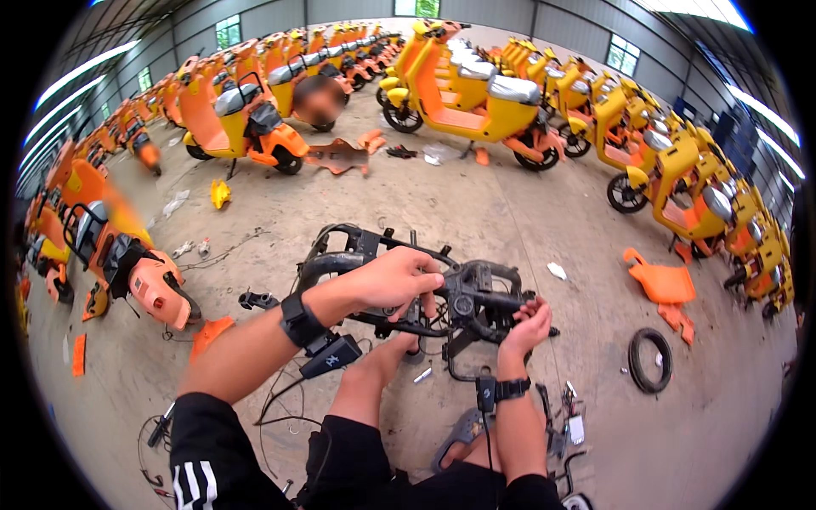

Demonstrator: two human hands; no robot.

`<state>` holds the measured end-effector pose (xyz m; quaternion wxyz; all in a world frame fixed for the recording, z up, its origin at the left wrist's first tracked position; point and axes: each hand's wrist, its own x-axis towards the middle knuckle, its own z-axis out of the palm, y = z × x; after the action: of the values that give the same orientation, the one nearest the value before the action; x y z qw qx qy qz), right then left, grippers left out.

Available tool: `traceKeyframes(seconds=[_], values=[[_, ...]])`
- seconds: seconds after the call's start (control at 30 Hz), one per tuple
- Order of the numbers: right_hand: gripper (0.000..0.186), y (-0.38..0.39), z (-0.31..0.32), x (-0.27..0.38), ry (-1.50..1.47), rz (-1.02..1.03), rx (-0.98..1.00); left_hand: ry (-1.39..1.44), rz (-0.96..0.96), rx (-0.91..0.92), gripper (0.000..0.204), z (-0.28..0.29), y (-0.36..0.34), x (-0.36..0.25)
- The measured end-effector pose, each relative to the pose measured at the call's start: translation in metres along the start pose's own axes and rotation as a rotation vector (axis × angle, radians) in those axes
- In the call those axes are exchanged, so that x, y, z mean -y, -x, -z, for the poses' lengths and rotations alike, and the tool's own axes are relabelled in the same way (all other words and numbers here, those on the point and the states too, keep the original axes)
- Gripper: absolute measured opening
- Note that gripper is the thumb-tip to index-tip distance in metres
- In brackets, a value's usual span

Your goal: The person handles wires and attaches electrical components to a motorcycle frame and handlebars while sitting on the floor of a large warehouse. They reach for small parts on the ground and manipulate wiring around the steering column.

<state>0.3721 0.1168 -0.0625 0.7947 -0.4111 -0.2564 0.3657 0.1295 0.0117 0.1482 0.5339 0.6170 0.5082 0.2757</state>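
Note:
A bare black scooter frame (489, 299) lies on the floor in front of me, its tubes running left to right. My left hand (395, 279) reaches over its middle, back of the hand up, fingers bent and apart beside the round joint (461, 306); their tips are partly hidden. At the right end of the thick tube, my right hand (529, 327) is closed, fingers curled together against the tube's end. Whatever lies between those fingers is too small to make out. Black straps with small boxes and cables circle both wrists.
Rows of orange and yellow scooters (476, 93) stand around. A black tyre (650, 360) and an orange panel (661, 279) lie on the right. More scooters (140, 263) stand left. Cables, a small white cylinder (422, 375) and loose metal parts (557, 425) lie near my feet.

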Motion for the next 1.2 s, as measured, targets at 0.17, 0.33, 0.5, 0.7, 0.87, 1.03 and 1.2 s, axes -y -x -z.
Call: traceKeyframes(seconds=[0.17,0.33,0.5,0.7,0.87,1.03,1.2], values=[[0.030,0.011,-0.002,0.006,0.101,0.027,0.161,-0.368,0.127,0.101,0.026,0.020,-0.052,-0.004],[0.026,0.005,-0.001,0.016,0.011,-0.178,0.116,-0.791,-0.038,0.122,0.022,0.019,-0.140,0.015],[0.025,-0.006,0.003,0.014,0.011,-0.172,0.105,-1.084,-0.220,0.023,0.033,0.009,-0.202,0.031],[0.025,-0.014,0.018,0.027,0.004,-0.229,0.089,-1.096,-0.238,0.130,0.040,0.002,-0.230,0.041],[0.024,-0.020,0.022,0.020,-0.056,-0.338,0.055,-1.083,-0.137,0.148,0.045,0.011,-0.238,0.057],[0.024,-0.031,0.028,0.033,-0.039,-0.362,0.032,-1.181,-0.036,0.122,0.047,0.002,-0.254,0.041],[0.024,-0.030,0.026,0.030,-0.071,-0.445,0.068,-1.189,0.099,-0.003,0.054,-0.003,-0.242,0.048]])
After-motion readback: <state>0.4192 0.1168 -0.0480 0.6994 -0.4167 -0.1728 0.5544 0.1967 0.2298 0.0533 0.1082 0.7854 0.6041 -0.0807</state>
